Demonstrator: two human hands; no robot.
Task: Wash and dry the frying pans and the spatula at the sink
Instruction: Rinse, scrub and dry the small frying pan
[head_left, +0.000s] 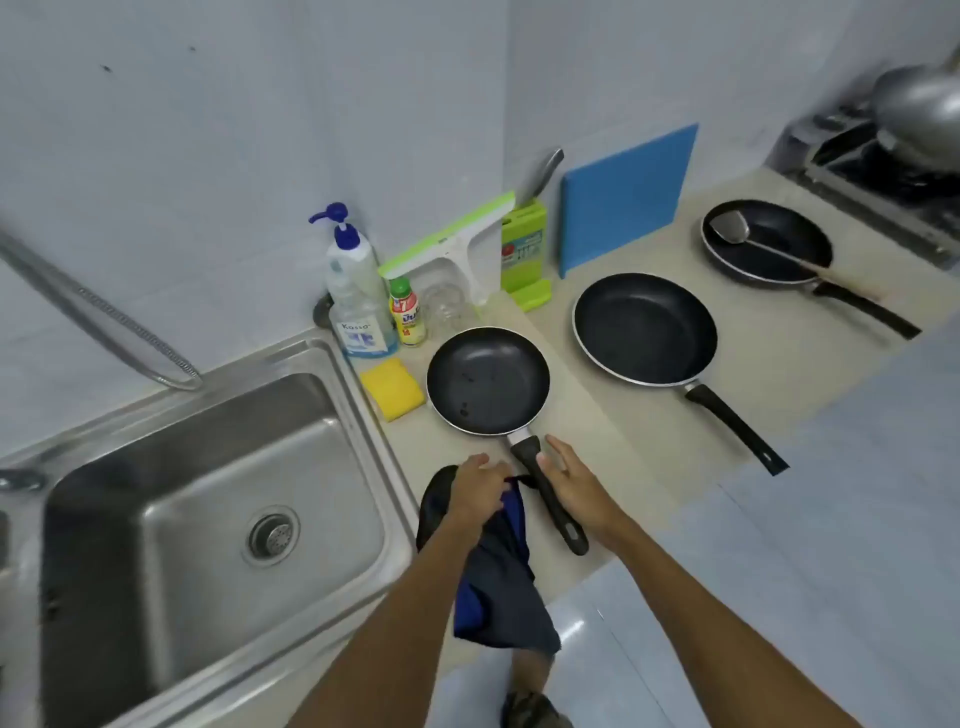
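Three round black frying pans on the pale stone counter (597, 452), all to the right of the shiny steel sink (208, 493). Nearest the sink, the small black frying pan (487, 380), handle pointing back toward the body, easy to grab. Right hand (576, 483) spread flat, fingers loose, touching the right side of that black handle but not closed around it. Left hand (480, 491) pinching a dark blue and grey cloth (501, 582), most of it hanging down over the counter edge, likely kept ready for wiping. Farther right, the big black frying pan (644, 328) lying apart with its handle also toward the edge. Farthest away, near the stove, the third black frying pan (766, 241) with the long metal spatula (758, 244) resting inside, probably parked there to wait its turn. Beside the sink, a yellow sponge (393, 388) and a clear soap bottle with a blue pump (356, 291), close by for scrubbing. Sink empty and no water running. Hard to tell whether any pan is washed yet.
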